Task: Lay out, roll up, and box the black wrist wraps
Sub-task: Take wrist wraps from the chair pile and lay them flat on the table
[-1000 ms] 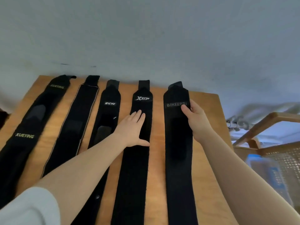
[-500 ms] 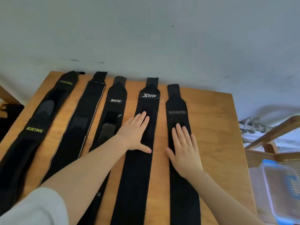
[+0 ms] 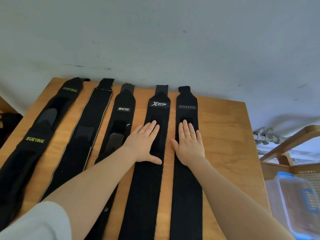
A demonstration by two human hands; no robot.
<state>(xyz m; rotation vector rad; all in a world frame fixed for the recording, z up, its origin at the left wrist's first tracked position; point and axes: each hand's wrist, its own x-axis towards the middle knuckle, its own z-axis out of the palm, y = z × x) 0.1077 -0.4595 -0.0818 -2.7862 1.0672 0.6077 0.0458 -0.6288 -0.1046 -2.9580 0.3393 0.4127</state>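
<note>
Wrist wraps lie side by side on our wooden table (image 3: 223,129), long axes running away from us. Our left hand (image 3: 144,143) presses flat on the Xtep wrap (image 3: 147,187), our right hand (image 3: 189,144) flat on the Bokeersi wrap (image 3: 187,196), neither gripping; rolling likely starts at one end.

Five black wrist wraps lie on a tan wood-grain bench (image 3: 223,129). The XUEYING wrap (image 3: 32,153) has yellow-green lettering and a grey patch. The unlabelled wrap (image 3: 81,142) has pale edge piping. The white-lettered wraps are the MCYO wrap (image 3: 121,118), XTEP wrap (image 3: 147,187) and BOKEERSI wrap (image 3: 187,187). At 3 o'clock, a clear box (image 3: 297,205) has blue trim. The right hand (image 3: 189,146) wears a gold ring.
</note>
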